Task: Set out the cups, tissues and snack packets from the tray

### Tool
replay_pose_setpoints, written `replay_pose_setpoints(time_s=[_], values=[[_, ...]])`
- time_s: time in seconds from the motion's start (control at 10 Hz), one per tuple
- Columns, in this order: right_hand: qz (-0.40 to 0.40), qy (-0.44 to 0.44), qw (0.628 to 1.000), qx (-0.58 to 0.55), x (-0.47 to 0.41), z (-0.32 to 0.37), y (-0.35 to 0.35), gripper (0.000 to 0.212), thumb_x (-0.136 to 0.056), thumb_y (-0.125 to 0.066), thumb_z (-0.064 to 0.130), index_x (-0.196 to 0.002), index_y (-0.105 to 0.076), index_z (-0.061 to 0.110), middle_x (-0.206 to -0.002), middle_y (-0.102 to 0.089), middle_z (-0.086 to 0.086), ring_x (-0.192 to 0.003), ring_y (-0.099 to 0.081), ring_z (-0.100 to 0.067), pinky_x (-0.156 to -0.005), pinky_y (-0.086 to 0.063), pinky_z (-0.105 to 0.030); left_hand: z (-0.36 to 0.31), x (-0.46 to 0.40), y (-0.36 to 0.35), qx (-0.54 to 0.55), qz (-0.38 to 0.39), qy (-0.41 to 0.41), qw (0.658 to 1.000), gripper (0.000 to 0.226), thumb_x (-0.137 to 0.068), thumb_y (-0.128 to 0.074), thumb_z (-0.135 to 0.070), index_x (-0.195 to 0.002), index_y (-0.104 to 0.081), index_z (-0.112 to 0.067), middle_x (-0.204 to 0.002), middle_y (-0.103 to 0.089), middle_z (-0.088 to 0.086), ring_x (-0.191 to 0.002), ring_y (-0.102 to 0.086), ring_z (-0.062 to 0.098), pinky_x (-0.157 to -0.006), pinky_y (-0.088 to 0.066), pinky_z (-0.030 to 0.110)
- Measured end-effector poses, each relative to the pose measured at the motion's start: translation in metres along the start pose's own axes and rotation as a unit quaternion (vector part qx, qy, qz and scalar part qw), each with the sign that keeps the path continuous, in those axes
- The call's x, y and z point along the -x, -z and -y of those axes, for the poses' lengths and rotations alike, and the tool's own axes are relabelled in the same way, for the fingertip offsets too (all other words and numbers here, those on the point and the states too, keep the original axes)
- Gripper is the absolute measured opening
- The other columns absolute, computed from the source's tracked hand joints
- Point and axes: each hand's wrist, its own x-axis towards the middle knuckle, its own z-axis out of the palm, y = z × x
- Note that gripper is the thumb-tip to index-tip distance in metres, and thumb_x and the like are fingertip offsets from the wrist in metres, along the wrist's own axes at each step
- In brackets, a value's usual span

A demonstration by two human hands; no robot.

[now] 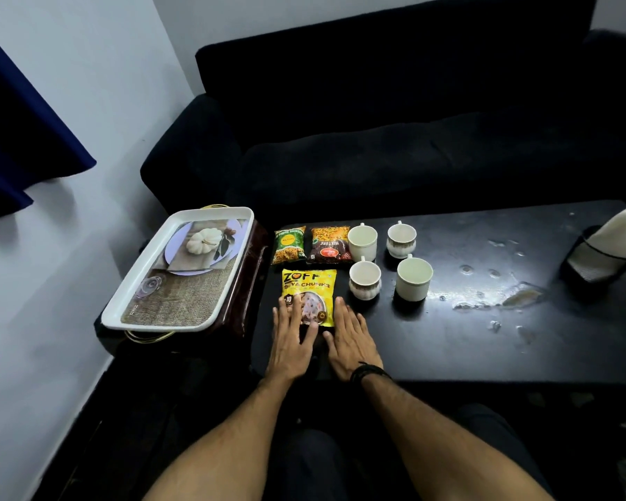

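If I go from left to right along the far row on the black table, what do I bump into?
White tray with a pumpkin picture → green snack packet → red and orange mixture packet → plain white cup → patterned white cup → black mesh tissue holder.

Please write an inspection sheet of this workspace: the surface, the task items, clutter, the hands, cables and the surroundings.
Surface: black table, with wet patches at its right.
Job's things: white tray emptied, on a stand left of the table; yellow packet, green packet, red packet and four cups set out; tissues in a black holder at far right.
Clutter: nothing seen.
Grippers: left hand flat, fingers on the yellow packet; right hand flat beside it.
Cables: nothing seen.
Surroundings: dark sofa, blue curtain, pale wall.
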Motion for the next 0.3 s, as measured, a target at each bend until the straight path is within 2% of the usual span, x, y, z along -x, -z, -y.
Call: replay_pose_setpoints(time_s=[0.2, 0.3], values=[[0.080, -0.002, 0.997, -0.006, 0.039, -0.030, 0.026, 0.062, -0.103, -0.023, 0.034, -0.155, 0.007, 0.015, -0.165, 0.003, -0.001, -0.152, 0.003, -0.015, -0.122, 0.003, -0.033, -0.024, 0.020, 0.032, -0.069, 0.059, 0.025, 0.996, 0.075, -0.097, -0.034, -0.057, -0.154, 0.008, -0.032, -0.162, 0.019, 0.003, -0.149, 0.017, 0.023, -0.119, -0.001, 0.048], [0.119, -0.024, 0.992, -0.042, 0.051, -0.047, 0.051, 0.060, -0.104, -0.026, 0.034, -0.156, -0.002, 0.014, -0.165, -0.004, -0.005, -0.152, -0.004, -0.018, -0.122, -0.003, -0.032, -0.050, 0.019, 0.048, -0.098, 0.078, -0.007, 0.992, 0.076, -0.097, -0.034, -0.057, -0.156, 0.002, -0.026, -0.163, 0.013, 0.003, -0.151, 0.011, 0.022, -0.119, -0.001, 0.048]])
